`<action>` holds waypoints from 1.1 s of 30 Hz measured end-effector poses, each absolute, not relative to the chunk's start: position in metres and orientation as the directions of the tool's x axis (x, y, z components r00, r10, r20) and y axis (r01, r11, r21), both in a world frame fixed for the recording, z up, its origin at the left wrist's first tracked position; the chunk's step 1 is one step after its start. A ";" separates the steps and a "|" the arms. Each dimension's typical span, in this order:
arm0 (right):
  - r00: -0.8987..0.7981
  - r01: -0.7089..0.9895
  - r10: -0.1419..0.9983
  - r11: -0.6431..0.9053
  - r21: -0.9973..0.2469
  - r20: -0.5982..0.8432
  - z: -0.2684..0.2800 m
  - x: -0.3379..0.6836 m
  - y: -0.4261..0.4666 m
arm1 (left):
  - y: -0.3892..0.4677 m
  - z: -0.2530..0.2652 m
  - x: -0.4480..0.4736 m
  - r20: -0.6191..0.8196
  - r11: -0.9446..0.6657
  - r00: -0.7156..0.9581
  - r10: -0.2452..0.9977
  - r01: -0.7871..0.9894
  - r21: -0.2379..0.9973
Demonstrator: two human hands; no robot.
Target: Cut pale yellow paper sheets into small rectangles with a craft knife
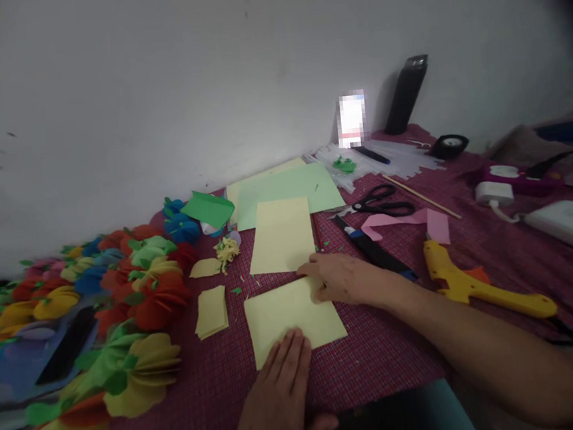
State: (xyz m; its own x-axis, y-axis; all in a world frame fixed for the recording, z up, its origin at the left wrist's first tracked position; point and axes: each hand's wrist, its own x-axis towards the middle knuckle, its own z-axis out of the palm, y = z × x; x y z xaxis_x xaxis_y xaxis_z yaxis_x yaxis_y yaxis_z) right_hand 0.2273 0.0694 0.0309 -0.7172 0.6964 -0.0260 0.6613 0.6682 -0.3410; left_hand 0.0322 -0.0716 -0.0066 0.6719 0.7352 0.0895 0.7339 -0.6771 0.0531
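A pale yellow paper sheet lies on the table's near middle, slightly turned. My left hand rests flat on its near edge, fingers stretched out and close together. At the sheet's far right corner is my right hand, its thumb on the paper and its fingers reaching toward a second pale yellow sheet just beyond. The thumb and fingers are apart, and I see nothing held between them. A small stack of yellow paper pieces lies to the left, with a curled yellow paper cluster behind it.
Colourful paper pumpkins crowd the left side. Light green sheets lie at the back. On the right are scissors, a dark cutter, a pink strip, a wooden stick and a yellow glue gun. A black bottle stands behind.
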 end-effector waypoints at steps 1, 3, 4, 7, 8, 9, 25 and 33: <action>-0.702 0.675 0.712 0.665 -0.318 -0.001 0.035 0.227 0.068 | -0.072 -0.007 0.032 0.089 -0.674 0.668 0.739 0.736 0.063; -0.659 0.707 0.749 0.650 -0.279 0.075 0.043 0.224 0.064 | -0.073 -0.006 0.033 0.087 -0.665 0.659 0.747 0.742 0.085; -0.646 0.714 0.756 0.647 -0.268 0.103 0.047 0.223 0.061 | -0.073 -0.006 0.033 0.082 -0.662 0.657 0.750 0.744 0.092; -0.717 0.643 0.689 0.711 -0.285 0.102 0.046 0.217 0.048 | -0.073 -0.005 0.033 0.075 -0.660 0.656 0.751 0.745 0.100; -0.767 0.585 0.634 0.752 -0.304 0.094 0.043 0.215 0.042 | -0.073 -0.005 0.034 0.074 -0.655 0.651 0.756 0.748 0.105; -0.804 0.539 0.589 0.780 -0.317 0.084 0.037 0.214 0.036 | -0.073 -0.005 0.034 0.074 -0.647 0.644 0.762 0.754 0.113; -0.846 0.472 0.522 0.827 -0.305 0.108 0.004 0.214 -0.001 | -0.036 0.022 0.049 0.026 -0.571 0.599 0.800 0.749 0.335; -0.859 0.465 0.509 0.821 -0.331 0.055 0.013 0.214 0.000 | -0.024 0.020 0.045 -0.032 -0.587 0.628 0.778 0.744 0.319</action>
